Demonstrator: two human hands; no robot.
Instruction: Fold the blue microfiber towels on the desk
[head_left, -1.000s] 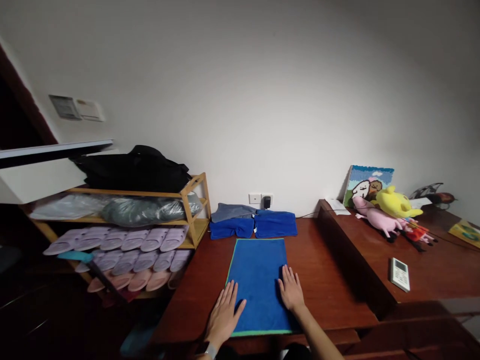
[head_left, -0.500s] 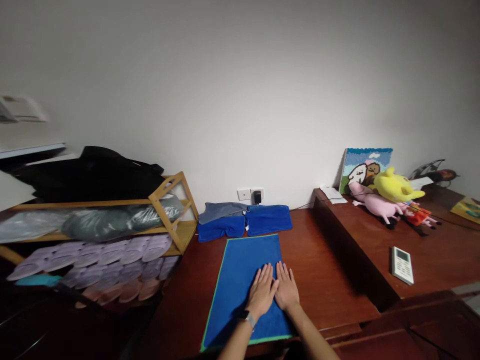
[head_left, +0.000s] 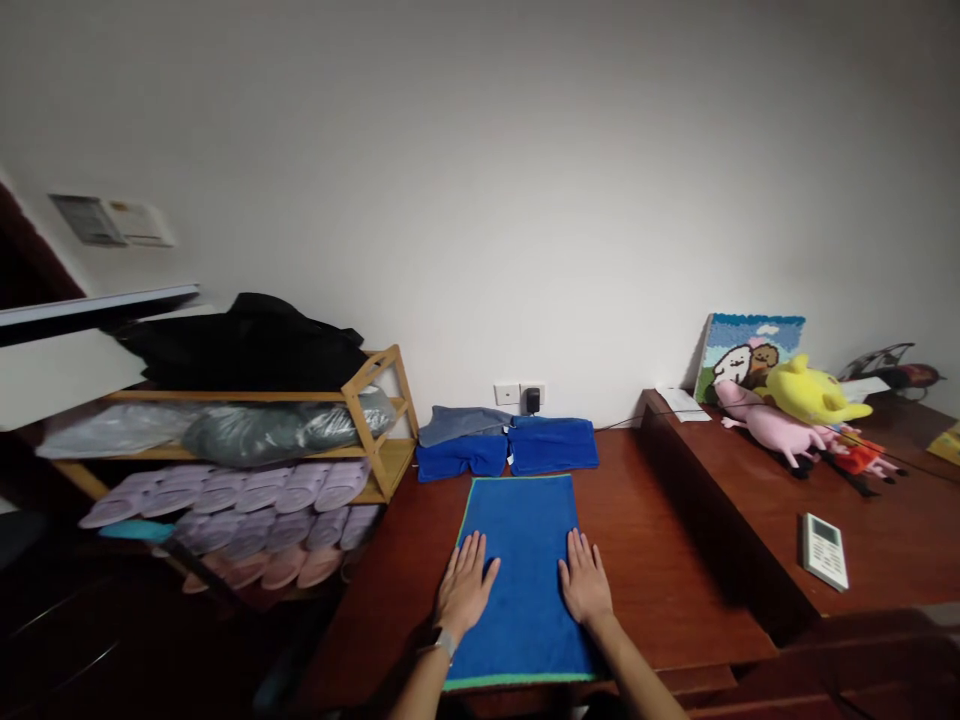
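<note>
A blue towel (head_left: pixel 521 590) with a bright green border is spread flat on the brown wooden table (head_left: pixel 645 560). My left hand (head_left: pixel 465 588), with a watch on its wrist, rests palm down over the towel's left edge, fingers stretched out. On the opposite side, my right hand (head_left: pixel 586 580) lies flat across the right edge, its fingers also extended. Neither hand holds anything. Just beyond the towel's far edge lie folded blue cloths (head_left: pixel 555 446), with a grey-blue cloth (head_left: pixel 469 422) among them against the wall.
Left of the table stands a wooden rack (head_left: pixel 397 470) with lilac slippers (head_left: pixel 285 490), bagged items and a black bag (head_left: pixel 255 345). On a raised surface at right are plush toys (head_left: pixel 810 395), a dog picture (head_left: pixel 754 350) and a white remote (head_left: pixel 825 552). A plug (head_left: pixel 533 400) sits in the wall socket.
My hands have spread apart from the towel's middle-right area; the left hand moved to the left edge, while the right stays near the right edge. The camera view has turned slightly left.
</note>
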